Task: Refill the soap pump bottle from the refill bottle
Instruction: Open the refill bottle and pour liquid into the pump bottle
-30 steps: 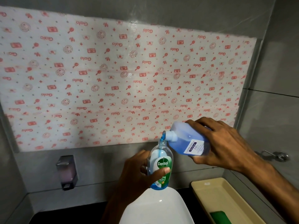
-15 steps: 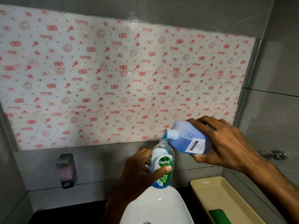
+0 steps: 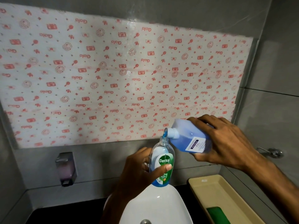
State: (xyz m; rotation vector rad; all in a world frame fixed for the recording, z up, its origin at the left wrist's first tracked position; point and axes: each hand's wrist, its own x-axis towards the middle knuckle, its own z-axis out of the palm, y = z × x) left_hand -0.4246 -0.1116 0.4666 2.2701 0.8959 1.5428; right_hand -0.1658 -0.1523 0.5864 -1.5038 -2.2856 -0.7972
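Observation:
My left hand (image 3: 139, 170) grips the clear Dettol soap bottle (image 3: 162, 160) upright above the back rim of the white sink (image 3: 155, 206); its pump is off and its neck is open. My right hand (image 3: 221, 141) holds the blue refill bottle (image 3: 188, 137) tipped on its side, spout at the Dettol neck. A thin stream of blue liquid runs from the spout into the neck. Blue liquid sits low in the Dettol bottle.
A beige tray (image 3: 226, 196) with a green item (image 3: 216, 214) lies right of the sink on the dark counter (image 3: 68, 212). A wall soap dispenser (image 3: 66, 168) hangs at the left, a metal hook (image 3: 273, 152) at the right. Patterned paper (image 3: 113, 75) covers the wall.
Both bottles have shifted slightly upward in view. The refill bottle stays tilted with blue liquid still pouring into the Dettol bottle.

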